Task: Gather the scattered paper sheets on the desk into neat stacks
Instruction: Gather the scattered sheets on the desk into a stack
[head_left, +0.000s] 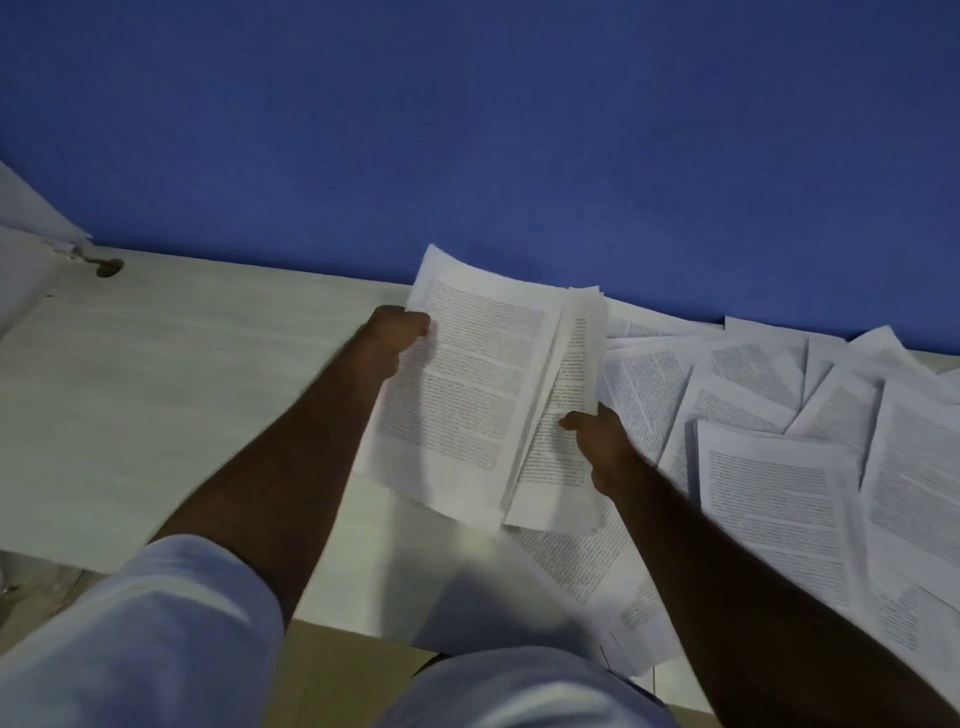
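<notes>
A bundle of printed paper sheets (467, 384) is lifted above the pale desk (182, 395), tilted, with its sheets fanned apart at the right side. My left hand (395, 332) grips the bundle's left edge near the top. My right hand (602, 441) holds its right edge lower down. Many more printed sheets (779, 488) lie scattered and overlapping across the right half of the desk, some overhanging the front edge.
A blue wall (467, 130) runs directly behind the desk. A round cable hole (109, 267) sits at the desk's far left, beside more white paper (31, 208) at the left edge. The desk's front edge is close to my body.
</notes>
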